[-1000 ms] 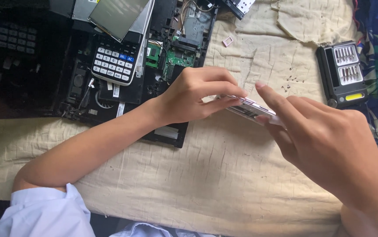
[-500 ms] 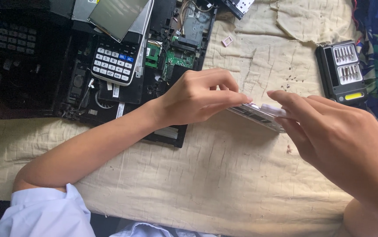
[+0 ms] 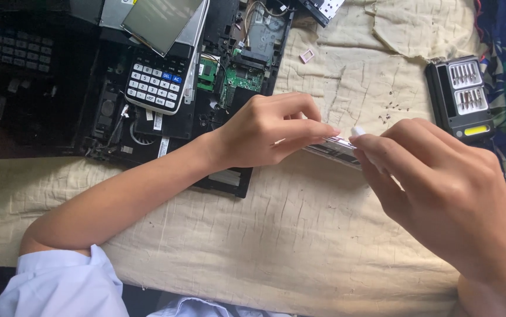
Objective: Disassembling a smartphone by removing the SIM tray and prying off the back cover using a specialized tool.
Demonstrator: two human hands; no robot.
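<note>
I note the opened laptop chassis (image 3: 165, 117) lying stripped at far left on the cloth (image 3: 264, 246), loose screws (image 3: 391, 108) out, while my left hand (image 3: 264, 132) pinches a thin flat silver part (image 3: 335, 147) mid-scene and my right hand (image 3: 441, 188) closes around a small white tool tip (image 3: 358, 131) at its end, refitting evidently outstanding.

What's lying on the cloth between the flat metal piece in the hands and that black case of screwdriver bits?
In the head view, a scatter of tiny dark screws lies on the cloth between the metal piece and the bit case.

Most of the thin silver part (image 3: 334, 147) hidden between both hands; tiny screws (image 3: 389, 108) too small to tell.
</note>
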